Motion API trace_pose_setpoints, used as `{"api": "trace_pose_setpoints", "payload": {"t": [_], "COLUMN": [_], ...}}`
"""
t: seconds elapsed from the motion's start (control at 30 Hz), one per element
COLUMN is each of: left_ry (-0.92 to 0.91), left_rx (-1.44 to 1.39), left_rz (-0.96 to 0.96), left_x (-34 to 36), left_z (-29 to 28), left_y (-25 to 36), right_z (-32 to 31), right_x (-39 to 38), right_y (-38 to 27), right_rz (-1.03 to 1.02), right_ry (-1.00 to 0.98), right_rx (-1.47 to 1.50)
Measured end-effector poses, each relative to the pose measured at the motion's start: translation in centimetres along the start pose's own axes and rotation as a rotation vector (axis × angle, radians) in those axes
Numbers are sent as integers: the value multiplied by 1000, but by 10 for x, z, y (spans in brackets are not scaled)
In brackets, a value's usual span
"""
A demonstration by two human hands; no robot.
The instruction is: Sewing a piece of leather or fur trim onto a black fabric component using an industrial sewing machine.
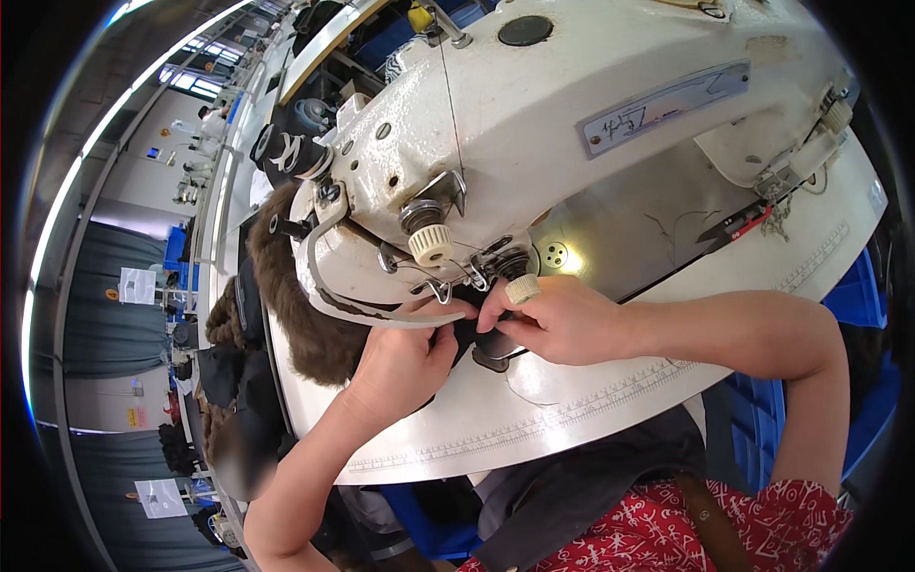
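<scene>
A white sewing machine [534, 114] fills the upper part of the head view. My left hand [405, 357] and my right hand [558, 319] are close together below its head. Between them is a piece of black fabric [464, 332], and the fingers of both hands are pinched on it. Brown fur [303, 310] lies to the left of the machine head, beside my left hand. It seems joined to the black fabric, but the join is hidden. The machine's lever and knobs cover part of my fingertips, and the needle cannot be made out.
Red-handled snips [745, 225] lie on the machine bed at the right, near loose dark threads [681, 229]. A printed ruler [515, 424] runs along the front of the white table [429, 448]. Blue bins [758, 419] stand below right. Dark garments [229, 381] are heaped at the left.
</scene>
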State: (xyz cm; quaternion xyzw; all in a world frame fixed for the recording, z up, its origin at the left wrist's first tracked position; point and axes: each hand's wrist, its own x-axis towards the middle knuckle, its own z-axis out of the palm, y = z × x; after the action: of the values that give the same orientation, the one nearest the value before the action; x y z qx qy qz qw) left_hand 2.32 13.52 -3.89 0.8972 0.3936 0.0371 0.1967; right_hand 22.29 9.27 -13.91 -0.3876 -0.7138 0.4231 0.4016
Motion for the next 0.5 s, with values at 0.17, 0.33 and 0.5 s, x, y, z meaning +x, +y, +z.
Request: {"api": "trace_pose_setpoints", "payload": {"t": [0.17, 0.33, 0.5], "left_ry": [-250, -383, -376], "left_rx": [-22, -66, 35], "left_rz": [4, -192, -200], "left_x": [13, 23, 17], "left_z": [-13, -15, -12], "left_y": [3, 8, 11], "right_z": [4, 6, -10], "right_x": [0, -3, -14], "right_y": [8, 13, 14], "right_rz": [-71, -232, -392], "right_ry": [2, 58, 139], "right_rx": [-4, -107, -567]}}
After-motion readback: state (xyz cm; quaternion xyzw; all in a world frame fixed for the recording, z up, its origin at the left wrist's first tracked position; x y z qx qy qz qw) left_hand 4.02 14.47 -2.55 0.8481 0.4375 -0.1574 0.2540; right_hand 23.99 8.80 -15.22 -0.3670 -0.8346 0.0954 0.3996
